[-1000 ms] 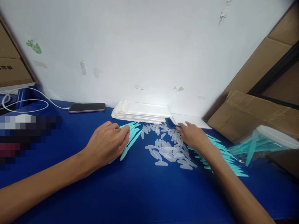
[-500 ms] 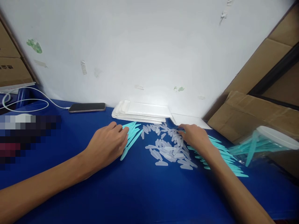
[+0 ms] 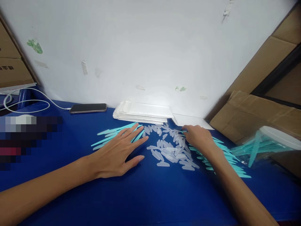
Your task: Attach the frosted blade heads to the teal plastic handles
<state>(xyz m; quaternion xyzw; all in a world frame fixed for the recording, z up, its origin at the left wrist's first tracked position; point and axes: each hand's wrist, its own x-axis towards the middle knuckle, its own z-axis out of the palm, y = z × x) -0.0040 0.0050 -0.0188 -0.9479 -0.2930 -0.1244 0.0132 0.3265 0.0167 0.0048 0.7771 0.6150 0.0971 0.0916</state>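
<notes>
My left hand [image 3: 119, 149] lies palm down with its fingers spread over a loose fan of slim teal plastic sticks [image 3: 104, 138]; part of the fan is hidden under it. My right hand [image 3: 198, 136] is closed in a pinch, and a teal tip shows at its fingertips, beside the far end of the pale pieces. Under and to the right of that wrist, a row of teal plastic sticks [image 3: 235, 161] lies side by side. Many small translucent blade-shaped pieces [image 3: 170, 153] are scattered between my hands.
Stacked white sleeves [image 3: 145, 111] rest against the wall, with a flat white sheet [image 3: 191, 121] beside them. A phone [image 3: 88, 108] on a white cable lies back left. At right, a clear tub [image 3: 261, 147] of teal sticks lies tipped near a cardboard box [image 3: 249, 116].
My left hand has opened from a closed grip and spread flat; teal sticks now fan out to its left. My right hand has barely moved.
</notes>
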